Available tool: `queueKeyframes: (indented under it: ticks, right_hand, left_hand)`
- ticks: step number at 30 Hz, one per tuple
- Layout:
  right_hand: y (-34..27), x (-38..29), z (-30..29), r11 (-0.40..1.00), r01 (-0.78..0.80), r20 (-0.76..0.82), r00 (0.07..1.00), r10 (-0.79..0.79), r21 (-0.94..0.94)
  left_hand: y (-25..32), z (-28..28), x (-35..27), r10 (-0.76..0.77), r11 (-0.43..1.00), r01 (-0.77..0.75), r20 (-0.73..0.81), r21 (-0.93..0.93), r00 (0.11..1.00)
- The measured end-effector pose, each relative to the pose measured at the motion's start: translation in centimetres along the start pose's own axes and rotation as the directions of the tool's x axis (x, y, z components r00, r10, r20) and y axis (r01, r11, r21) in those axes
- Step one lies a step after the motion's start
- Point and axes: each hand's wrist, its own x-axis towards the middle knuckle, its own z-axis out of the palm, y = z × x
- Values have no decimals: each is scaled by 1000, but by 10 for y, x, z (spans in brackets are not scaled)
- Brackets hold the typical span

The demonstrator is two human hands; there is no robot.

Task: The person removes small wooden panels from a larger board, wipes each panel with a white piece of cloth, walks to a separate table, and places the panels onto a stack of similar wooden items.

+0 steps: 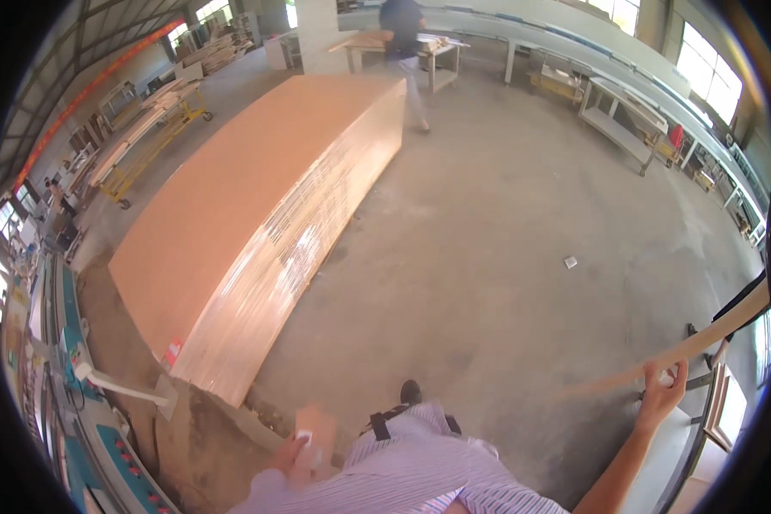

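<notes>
My left hand (290, 457), low and left of my striped shirt, is closed around a blurred tan piece (321, 427), probably wood. A small white patch (304, 435) shows at its fingertips; I cannot tell what it is. Out to the right, my right hand (660, 398) grips the lower edge of a long, thin wooden strip (700, 344). Something white (666, 378) is visible between thumb and fingers there. The strip rises toward the right rim, and its near end blurs over the floor.
A long film-wrapped stack of boards (257, 193) lies ahead on the left. Teal machinery (112, 443) with a jutting pale arm (125, 389) lines the left. Framed panels (723, 408) stand at lower right. One person (403, 32) walks beyond the stack; another's dark-clothed limb (742, 308) shows at right.
</notes>
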Motion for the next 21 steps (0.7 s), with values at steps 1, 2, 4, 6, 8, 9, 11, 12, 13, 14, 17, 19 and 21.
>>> queueKeyframes:
  ticks: [1,2,4,6,8,9,11,12,13,14,17,19,21]
  right_hand:
    - [5,21,16,999,24,-53,998,-25,-25]
    - [8,40,34,997,52,-105,993,-58,-56]
    - [14,86,71,997,40,-131,990,-48,-67]
    - [27,137,110,998,24,-131,991,-32,-64]
    - [42,176,149,986,21,-225,973,-58,-163]
    - [51,192,168,984,13,-183,982,-46,-177]
    - [67,238,215,998,-36,-231,973,22,-57]
    - [77,265,246,998,-27,-207,978,16,-51]
    - [85,288,273,999,-33,-214,977,28,-20]
    - [95,314,301,999,-34,-220,975,37,18]
    - [138,394,365,999,-34,-154,987,36,10]
    - [119,448,418,993,-81,-125,988,90,82]
    - [108,503,461,987,-142,-83,986,148,74]
  left_hand:
    - [36,12,23,-29,999,29,-11,-28,1000]
    - [114,47,36,-60,996,59,-16,-60,998]
    - [229,79,61,36,998,-37,26,50,999]
    - [298,95,139,372,913,-380,76,148,925]
    - [415,131,178,433,901,-431,148,-49,889]
    - [473,151,184,450,892,-434,161,-128,878]
    - [580,194,196,487,864,-456,121,-215,865]
    - [627,216,203,537,829,-500,104,-251,837]
    - [659,234,212,585,789,-543,80,-288,807]
    - [681,250,227,582,783,-544,48,-301,811]
    - [758,296,267,635,708,-592,-19,-385,773]
    - [800,331,279,595,679,-563,-95,-470,798]
    - [838,354,292,562,658,-545,-143,-520,814]
